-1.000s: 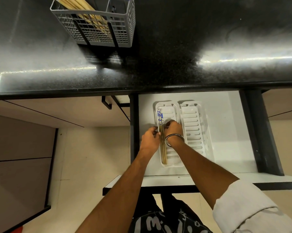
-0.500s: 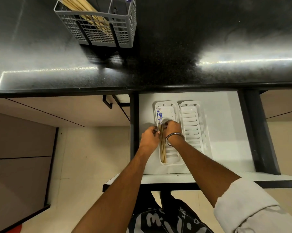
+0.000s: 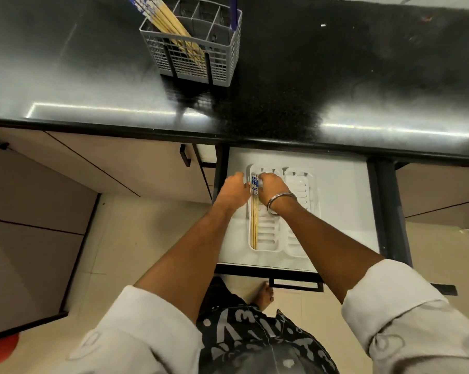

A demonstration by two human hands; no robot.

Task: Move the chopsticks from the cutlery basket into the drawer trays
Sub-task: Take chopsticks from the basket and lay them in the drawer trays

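Both hands reach into the open drawer (image 3: 343, 201) under the front edge of the dark surface (image 3: 308, 76). The left hand (image 3: 234, 190) and right hand (image 3: 272, 186) flank the blue-patterned ends of the chopsticks (image 3: 254, 220) lying lengthwise in the left tray (image 3: 268, 238); fingers curl at them, but whether they pinch is unclear. The right tray (image 3: 303, 190) sits beside it. More chopsticks (image 3: 171, 22) lean in the basket (image 3: 195, 60) at the surface's back.

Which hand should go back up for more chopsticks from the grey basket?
Probably the left hand: the grey mesh cutlery basket stands up-left on the black counter, nearer that side.
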